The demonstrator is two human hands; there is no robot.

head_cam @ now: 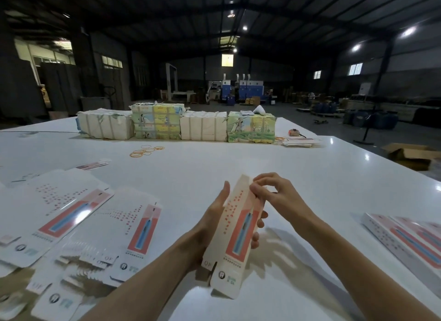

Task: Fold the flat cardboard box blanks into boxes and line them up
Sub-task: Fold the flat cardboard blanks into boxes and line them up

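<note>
Gripping the half-folded box (238,234) above the bench (214,167), the left hand (214,221) wraps around its lower half; the right hand (276,196) pinches the box's top flap.

the left hand (212,219) wraps a long white cardboard box with a red-and-blue panel (235,234); the right hand (274,196) pinches its top flap (243,181). left of the box lie flat printed blanks (62,208), right of it folded boxes (405,242), beyond it paper-wrapped bundles (202,126).

Glossy white table (214,167), lights mirrored in it. Printed card box blanks (59,208), slick sheen. Paper-wrapped bundles (105,123), matt.
</note>
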